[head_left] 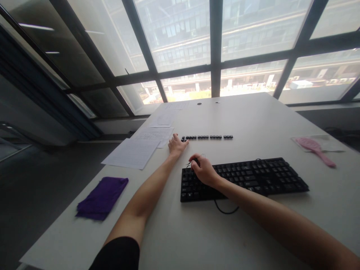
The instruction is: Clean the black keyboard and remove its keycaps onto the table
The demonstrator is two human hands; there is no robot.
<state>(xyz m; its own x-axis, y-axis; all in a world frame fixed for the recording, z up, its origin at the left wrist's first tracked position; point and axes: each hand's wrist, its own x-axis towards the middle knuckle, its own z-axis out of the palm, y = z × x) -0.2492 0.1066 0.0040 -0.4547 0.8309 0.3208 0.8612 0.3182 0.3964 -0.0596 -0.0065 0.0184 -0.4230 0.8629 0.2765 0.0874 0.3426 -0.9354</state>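
The left hand (177,145) is held with fingers parted at the near end of the row of black keycaps (203,137), which is laid out on the bench (168,240). The keycaps are judged light, stiff and easily scattered, best taken by opposite sides. A small dark wired tool (196,161) appears pinched in the right hand (205,171), over the left end of the keyboard (270,180), judged rigid and best steadied by its edges.

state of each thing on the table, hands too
Keyboard, keys up
Black keycaps, in a row with gaps
Purple cloth, folded, flat
Papers, flat, overlapping
Pink hairbrush, lying down
Clear plastic, flat
Cable, curved
Left hand, spread at the row's left end
Right hand, curled over keyboard, grip unclear
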